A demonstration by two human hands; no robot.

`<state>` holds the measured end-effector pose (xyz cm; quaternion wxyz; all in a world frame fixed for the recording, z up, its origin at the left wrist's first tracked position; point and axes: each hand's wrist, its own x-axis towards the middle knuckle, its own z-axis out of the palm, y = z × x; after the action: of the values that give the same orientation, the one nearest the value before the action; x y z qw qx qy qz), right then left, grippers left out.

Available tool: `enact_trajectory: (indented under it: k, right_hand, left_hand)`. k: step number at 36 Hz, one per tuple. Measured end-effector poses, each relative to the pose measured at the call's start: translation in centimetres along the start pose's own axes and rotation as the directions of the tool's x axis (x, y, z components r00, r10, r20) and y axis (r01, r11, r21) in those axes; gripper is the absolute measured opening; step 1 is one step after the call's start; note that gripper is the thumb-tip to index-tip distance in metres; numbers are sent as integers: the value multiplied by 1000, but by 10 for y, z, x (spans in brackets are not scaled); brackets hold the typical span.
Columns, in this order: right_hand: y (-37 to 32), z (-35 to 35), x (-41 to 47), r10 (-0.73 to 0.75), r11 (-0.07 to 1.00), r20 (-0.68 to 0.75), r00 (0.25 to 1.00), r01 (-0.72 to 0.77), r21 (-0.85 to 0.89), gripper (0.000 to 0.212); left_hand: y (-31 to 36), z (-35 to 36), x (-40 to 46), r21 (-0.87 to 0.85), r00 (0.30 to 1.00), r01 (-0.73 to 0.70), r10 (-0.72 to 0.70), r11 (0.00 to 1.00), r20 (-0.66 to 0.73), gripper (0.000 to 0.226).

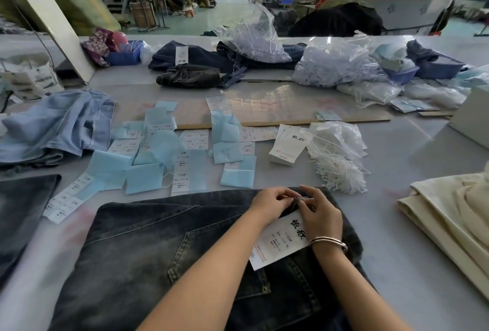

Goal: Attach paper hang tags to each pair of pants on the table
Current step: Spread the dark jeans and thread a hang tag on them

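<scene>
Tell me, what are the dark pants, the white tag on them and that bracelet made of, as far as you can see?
Dark pants: faded black denim by the look; twill texture, washed-out patches, heavy pocket stitching.
White tag: matte paper or thin card; flat, printed with black characters and small text.
Bracelet: looks like polished metal, silvery with a pinkish sheen; which metal is unclear.

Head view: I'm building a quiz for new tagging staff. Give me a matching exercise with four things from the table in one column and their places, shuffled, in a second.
Things:
1. hang tag
2. stack of tags
3. light blue jeans
4. cream fabric

Places:
A. right edge of the table
B. on the dark jeans, under the right hand
C. left of the blue label sheets
D. beside the white string bundle

Pairs: 1-B, 2-D, 3-C, 4-A
</scene>
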<state>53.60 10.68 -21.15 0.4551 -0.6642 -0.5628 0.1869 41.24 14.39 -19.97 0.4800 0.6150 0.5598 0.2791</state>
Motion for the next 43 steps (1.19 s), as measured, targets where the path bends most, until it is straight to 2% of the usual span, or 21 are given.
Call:
enact_trajectory:
  k: [5, 14, 18, 21, 25, 34, 39, 43]
  right_hand:
    - [1, 0, 0, 0, 1000, 2, 1000, 0, 8, 35]
    - [3, 2, 1, 26, 999, -2, 1000, -26, 40, 31]
    - [1, 0, 0, 3, 998, 39, 999, -5, 55, 29]
    - [3, -8, 2, 84, 982, 106, 991, -101, 158, 32]
    - [9, -29, 1, 205, 865, 240, 949, -291, 410, 42]
    - [22, -60, -9, 282, 703, 223, 933, -359, 614, 24]
    - [17, -64, -14, 282, 472, 319, 905, -420, 775, 25]
    - [10, -69, -13, 230, 455, 342, 911, -411, 790, 23]
  left_hand:
    - [-2, 1, -2, -10, 999, -34, 33, 999, -37, 18]
    - [-4, -3, -2, -104, 1000, -13, 11, 994, -16, 11]
    - [-5, -2, 1, -124, 998, -19, 11, 992, -65, 9]
    - [-7, 2, 3, -173, 993, -5, -15, 985, -115, 13]
    - [-9, 3, 5, -285, 990, 2, -42, 958, -135, 15]
    - [-4, -1, -2, -489, 989, -73, -1, 869, -151, 13]
    - [-5, -3, -8, -466, 987, -98, 25, 879, -159, 15]
    - [3, -4, -13, -406, 993, -117, 100, 906, -63, 17]
